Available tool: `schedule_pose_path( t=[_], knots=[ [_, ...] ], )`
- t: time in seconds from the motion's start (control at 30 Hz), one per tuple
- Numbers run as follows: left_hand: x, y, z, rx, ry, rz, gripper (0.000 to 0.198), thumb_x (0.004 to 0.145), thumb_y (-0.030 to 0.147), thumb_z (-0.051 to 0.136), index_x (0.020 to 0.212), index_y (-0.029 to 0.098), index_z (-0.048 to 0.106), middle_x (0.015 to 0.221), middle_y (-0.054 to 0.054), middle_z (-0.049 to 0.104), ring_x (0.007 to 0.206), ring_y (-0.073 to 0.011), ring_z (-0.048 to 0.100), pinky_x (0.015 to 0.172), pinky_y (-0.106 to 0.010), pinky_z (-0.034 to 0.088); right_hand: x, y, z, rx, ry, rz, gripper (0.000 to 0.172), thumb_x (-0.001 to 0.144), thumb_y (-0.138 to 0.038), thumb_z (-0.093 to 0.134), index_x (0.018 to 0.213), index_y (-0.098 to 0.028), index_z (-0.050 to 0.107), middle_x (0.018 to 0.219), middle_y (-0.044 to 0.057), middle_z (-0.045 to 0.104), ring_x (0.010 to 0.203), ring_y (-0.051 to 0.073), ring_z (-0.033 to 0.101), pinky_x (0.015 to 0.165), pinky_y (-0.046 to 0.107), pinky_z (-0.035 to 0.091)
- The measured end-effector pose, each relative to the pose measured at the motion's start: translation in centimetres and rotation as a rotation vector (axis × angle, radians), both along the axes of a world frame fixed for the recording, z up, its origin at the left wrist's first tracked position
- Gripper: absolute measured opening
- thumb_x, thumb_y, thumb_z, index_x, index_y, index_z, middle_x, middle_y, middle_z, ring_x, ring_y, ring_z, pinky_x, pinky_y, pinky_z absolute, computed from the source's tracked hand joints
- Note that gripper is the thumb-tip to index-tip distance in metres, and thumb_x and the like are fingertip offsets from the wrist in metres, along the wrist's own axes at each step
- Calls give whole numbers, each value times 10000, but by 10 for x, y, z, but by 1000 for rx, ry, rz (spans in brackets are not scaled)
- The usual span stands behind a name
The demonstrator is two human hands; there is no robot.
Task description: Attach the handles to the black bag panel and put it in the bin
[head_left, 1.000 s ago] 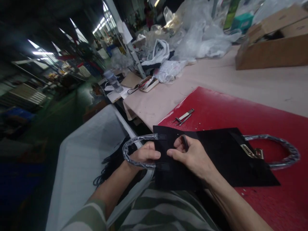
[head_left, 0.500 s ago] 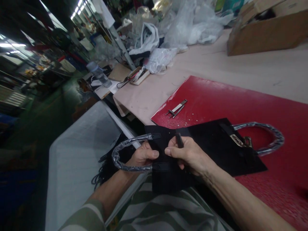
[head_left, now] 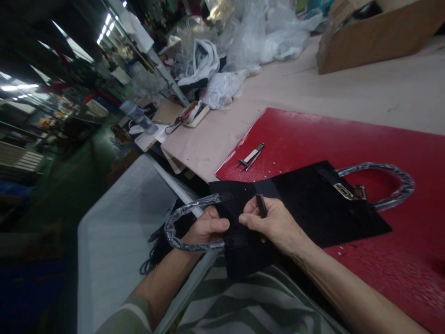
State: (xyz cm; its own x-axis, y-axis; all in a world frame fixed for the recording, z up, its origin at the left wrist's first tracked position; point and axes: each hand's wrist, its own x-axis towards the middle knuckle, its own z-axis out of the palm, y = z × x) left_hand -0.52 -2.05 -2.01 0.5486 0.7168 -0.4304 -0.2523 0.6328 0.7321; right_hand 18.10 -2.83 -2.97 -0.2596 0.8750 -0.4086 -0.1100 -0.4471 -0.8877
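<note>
- Black bag panel (head_left: pixel 309 208): right part on red mat (head_left: pixel 347 134), left end held past its edge, before the wearer.
- Left hand (head_left: pixel 206 227): through wrapped left handle (head_left: pixel 170 227), thumb pressed on panel.
- Right hand (head_left: pixel 267 220): fingers pinched narrow, gripping short dark stick (head_left: pixel 261 205).
- Metal tool (head_left: pixel 252 155): on mat, far side.
- Risk, judged: panel creasing or slipping nearward, should the left thumb slacken beneath its unsupported end.
- Against one second ago: panel's right end swung farther away; far edge more bent; grips much alike.

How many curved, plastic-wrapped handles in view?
2: one dark curved plastic-wrapped handle by the left hand; a second handle over the flat red board. More may be hidden.
</note>
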Motion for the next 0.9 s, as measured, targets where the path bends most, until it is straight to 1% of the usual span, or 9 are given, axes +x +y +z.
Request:
schedule_pose_path(
  t=[0.13,0.2,0.3,0.37,0.47,0.57,0.67,0.8,0.9],
  knots=[
    [-4,0,-1,-10,47,45,357,750,332,772,993,73,731,943,-164,739,928,-322,710,850,-430,572,-6,-3,-1,32,-72,-8,267,684,-380,721,741,-156,589,549,-49,475,455,72,405,383,185,341],
    [-4,-1,-1,-14,69,74,330,780,320,756,999,75,731,935,-158,742,925,-309,712,871,-431,568,-9,-4,-1,58,-107,-24,256,695,-379,706,699,-152,588,541,-43,470,470,66,391,416,189,318],
    [-5,-4,1,-4,121,94,335,781,295,754,1039,83,725,949,-147,744,933,-305,711,882,-430,568,-12,-4,-1,67,-130,-31,252,698,-373,708,681,-151,590,557,-37,485,505,70,400,456,200,311],
    [-5,-7,1,6,138,103,382,764,306,765,1075,90,715,969,-144,744,941,-313,710,881,-437,570,-12,-5,1,46,-111,-16,239,692,-357,717,688,-156,590,555,-42,484,502,72,404,464,206,316],
    [-2,-10,-1,33,95,121,487,735,329,774,1160,110,682,1039,-145,735,986,-326,700,902,-451,564,-11,-6,1,14,-35,-17,233,678,-343,731,693,-165,582,538,-53,467,479,70,395,461,212,318],
    [5,-11,-5,55,47,139,605,725,355,763,1267,130,618,1110,-149,718,1050,-333,679,930,-462,553,-9,-8,-2,16,26,-43,254,676,-365,738,699,-165,583,543,-54,464,480,70,392,462,213,318],
    [13,-11,-10,54,50,147,681,708,379,768,1313,130,579,1161,-160,699,1093,-345,662,954,-474,540,-7,-10,-7,33,35,-68,275,690,-391,732,712,-163,580,558,-53,466,496,71,390,475,213,321],
    [20,-15,-13,21,19,138,663,718,386,767,1299,119,591,1194,-166,685,1116,-358,651,977,-493,526,1,-12,-6,62,-68,-64,254,700,-364,719,733,-153,583,607,-40,492,551,77,412,506,208,331],
    [27,-17,-12,12,-7,121,573,751,367,755,1254,122,630,1155,-157,705,1134,-350,645,990,-487,524,22,-11,3,82,-210,-101,263,748,-398,679,793,-154,591,644,-21,528,565,94,443,506,218,349]
  ],
)
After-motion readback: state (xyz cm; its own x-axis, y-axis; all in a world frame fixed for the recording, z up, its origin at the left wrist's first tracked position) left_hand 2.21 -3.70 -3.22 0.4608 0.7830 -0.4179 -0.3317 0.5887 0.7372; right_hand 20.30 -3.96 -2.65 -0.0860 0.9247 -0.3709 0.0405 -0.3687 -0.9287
